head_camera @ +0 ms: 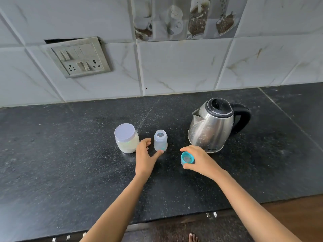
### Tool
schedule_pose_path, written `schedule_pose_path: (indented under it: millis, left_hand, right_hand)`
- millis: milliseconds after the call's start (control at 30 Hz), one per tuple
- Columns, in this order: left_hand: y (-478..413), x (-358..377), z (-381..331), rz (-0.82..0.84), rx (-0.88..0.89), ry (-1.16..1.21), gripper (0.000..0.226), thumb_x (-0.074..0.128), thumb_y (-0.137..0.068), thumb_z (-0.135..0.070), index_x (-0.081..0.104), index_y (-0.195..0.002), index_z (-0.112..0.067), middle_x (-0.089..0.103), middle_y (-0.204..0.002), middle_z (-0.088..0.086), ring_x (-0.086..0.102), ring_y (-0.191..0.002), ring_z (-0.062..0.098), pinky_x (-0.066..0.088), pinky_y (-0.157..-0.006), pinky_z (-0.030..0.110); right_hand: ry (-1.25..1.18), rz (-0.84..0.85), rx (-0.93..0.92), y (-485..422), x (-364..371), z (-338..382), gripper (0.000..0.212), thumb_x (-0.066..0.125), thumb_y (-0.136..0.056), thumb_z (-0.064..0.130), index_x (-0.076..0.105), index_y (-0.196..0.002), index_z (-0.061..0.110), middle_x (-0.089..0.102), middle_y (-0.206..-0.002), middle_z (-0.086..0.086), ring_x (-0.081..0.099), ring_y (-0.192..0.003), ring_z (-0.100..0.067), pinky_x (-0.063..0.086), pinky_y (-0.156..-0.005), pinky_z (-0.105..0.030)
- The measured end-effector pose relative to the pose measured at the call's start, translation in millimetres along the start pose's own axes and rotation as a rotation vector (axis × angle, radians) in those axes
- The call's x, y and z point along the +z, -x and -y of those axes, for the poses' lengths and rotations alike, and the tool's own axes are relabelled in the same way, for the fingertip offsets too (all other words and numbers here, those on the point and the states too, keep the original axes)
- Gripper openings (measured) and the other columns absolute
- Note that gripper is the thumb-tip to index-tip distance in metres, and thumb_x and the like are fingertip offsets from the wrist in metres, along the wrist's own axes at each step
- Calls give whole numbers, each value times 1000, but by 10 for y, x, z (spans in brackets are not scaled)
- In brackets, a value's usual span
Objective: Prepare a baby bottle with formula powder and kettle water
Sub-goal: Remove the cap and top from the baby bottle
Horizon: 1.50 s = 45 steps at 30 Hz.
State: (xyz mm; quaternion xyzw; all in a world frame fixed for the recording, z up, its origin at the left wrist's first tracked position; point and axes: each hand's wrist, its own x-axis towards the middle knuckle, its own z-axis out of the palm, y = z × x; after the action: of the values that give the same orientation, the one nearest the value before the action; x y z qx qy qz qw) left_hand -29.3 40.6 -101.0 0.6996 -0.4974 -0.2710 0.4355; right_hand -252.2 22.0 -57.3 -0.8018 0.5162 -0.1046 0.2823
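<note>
A black speckled stone countertop [70, 154] runs across the view, with a straight seam [286, 116] crossing its right part. Behind it rises a wall of pale grey marble-veined tiles [174, 67], topped by a band of printed tiles showing cups and coffee beans [183, 18]. On the left of the wall, a grey switch-and-socket plate [78, 57] has a dark gap [57, 40] along its upper edge. Small shiny metal handles [211, 215] show under the counter's front edge, beside a brown floor [297, 215].

Bare forearms [120, 203] and one bare foot [193, 238] show.

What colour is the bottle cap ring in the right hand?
Teal, the bottle cap ring seen in the head view.
</note>
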Motion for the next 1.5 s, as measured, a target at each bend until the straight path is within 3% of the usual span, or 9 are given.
schedule_pose_path:
  millis: [233, 333, 533, 667, 800, 1000, 1167, 1400, 1500]
  left_hand:
    - [124, -419, 88, -378, 81, -108, 66, 86, -69, -28, 44, -116, -9, 43, -114, 1, 36, -111, 21, 33, -92, 29]
    - [-11, -575, 132, -451, 19, -80, 82, 89, -62, -29, 38, -123, -9, 40, -122, 6, 33, -116, 24, 38, -96, 41]
    - [-256, -762, 269, -248, -102, 49, 117, 91, -57, -38, 20, -146, -11, 28, -146, 5, 24, -136, 19, 28, -106, 30]
    - [-354, -830, 351, -91, -127, 100, 125, 94, -51, -31, 18, -149, -13, 30, -149, 3, 31, -136, 19, 38, -106, 30]
    - [-363, -929, 307, -49, -87, 171, 102, 94, -54, -23, 36, -138, -21, 47, -129, -12, 49, -113, 4, 42, -69, 0]
    - [-383, -977, 369, 23, -83, 110, 92, 92, -54, -25, 41, -130, -32, 54, -123, -13, 52, -109, 8, 39, -75, 12]
    - [-420, -1035, 408, 66, -62, 116, 86, 92, -56, -20, 44, -127, -34, 56, -110, -21, 54, -97, -7, 38, -69, -2]
    - [-547, -1144, 484, 203, -58, 51, 85, 88, -47, -45, 46, -121, -45, 59, -113, -18, 55, -106, 6, 48, -93, 31]
    - [-605, -1200, 503, 280, -20, 6, 79, 81, -42, -48, 46, -112, -45, 56, -103, -25, 54, -109, 14, 39, -106, 46]
  right_hand:
    - [-65, -282, -269, -369, -69, 594, 42, 69, -82, 29, 57, -120, 17, 51, -120, 1, 50, -109, -15, 45, -95, -34]
    - [-69, -201, -309, -685, -7, 1067, 45, 67, -85, 27, 53, -127, 16, 47, -127, -2, 48, -116, -16, 43, -98, -32]
    - [175, 73, -225, -1313, 266, 1668, 83, 68, -79, 41, 27, -145, 12, 32, -138, -11, 34, -125, -29, 38, -99, -38]
    - [350, 67, -165, -1490, 443, 1779, 89, 64, -75, 58, 33, -138, 6, 40, -130, -14, 41, -117, -32, 41, -92, -40]
    - [359, -28, -117, -1494, 595, 1852, 81, 61, -75, 63, 42, -130, 7, 46, -125, -13, 44, -115, -29, 41, -91, -38]
    - [508, -46, -141, -1381, 636, 1936, 78, 56, -75, 63, 43, -129, 8, 49, -123, -11, 48, -111, -27, 45, -82, -36]
    - [642, -147, -23, -1385, 773, 2056, 84, 44, -76, 75, 50, -119, 3, 54, -107, -12, 58, -88, -24, 37, -62, -31]
    - [654, -189, -308, -1370, 735, 1856, 68, 47, -80, 64, 53, -117, 7, 56, -105, -9, 58, -90, -26, 40, -74, -35]
    - [587, 74, -487, -1410, 571, 1791, 67, 57, -78, 47, 42, -135, 16, 47, -124, -6, 44, -103, -26, 36, -86, -37]
